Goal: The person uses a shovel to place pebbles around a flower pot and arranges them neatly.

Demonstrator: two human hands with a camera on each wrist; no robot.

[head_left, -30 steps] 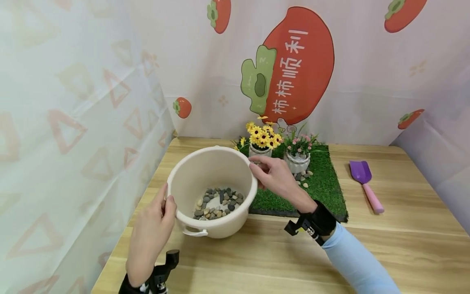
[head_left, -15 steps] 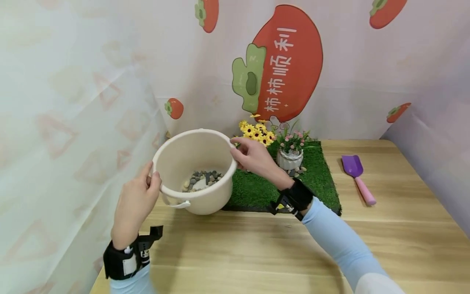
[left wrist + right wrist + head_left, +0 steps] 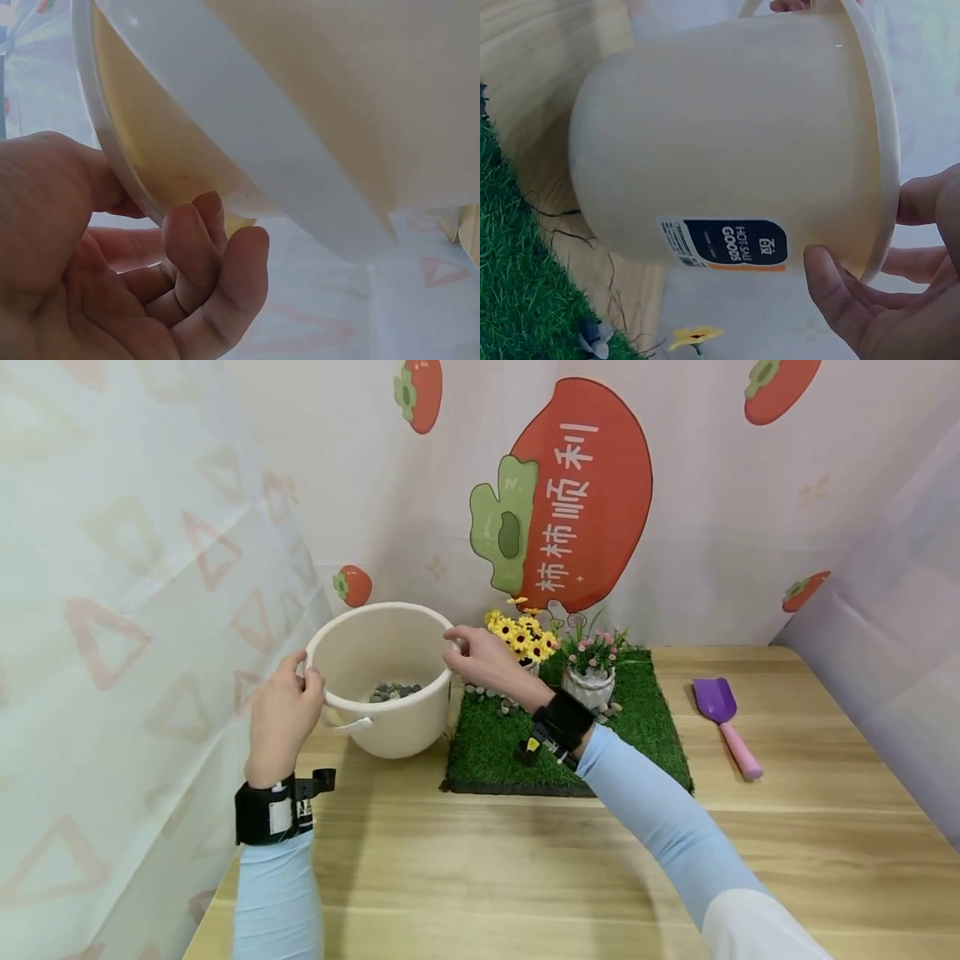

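A cream plastic bucket (image 3: 397, 727) stands at the back left of the table, with grey and tan pebbles (image 3: 393, 692) on its bottom. My left hand (image 3: 285, 718) grips its rim on the left side; in the left wrist view the curled fingers (image 3: 195, 262) reach round the rim's edge. On the opposite side my right hand (image 3: 491, 662) pinches the rim, thumb inside and fingers outside. A dark label (image 3: 727, 241) shows on the bucket's wall in the right wrist view. The bucket's white handle (image 3: 348, 725) hangs at its front.
Right of the bucket lies an artificial grass mat (image 3: 517, 768). It bears yellow flowers (image 3: 521, 635), a white pot (image 3: 588, 687) of pink flowers and some pebbles. A purple scoop (image 3: 716, 700) with a pink grip lies farther right. Printed cloth (image 3: 690, 527) walls the table's back and sides.
Both hands have moved the bucket away from me and to the left, off the mat's left part, toward the back corner. More of the mat and its pebbles now show.
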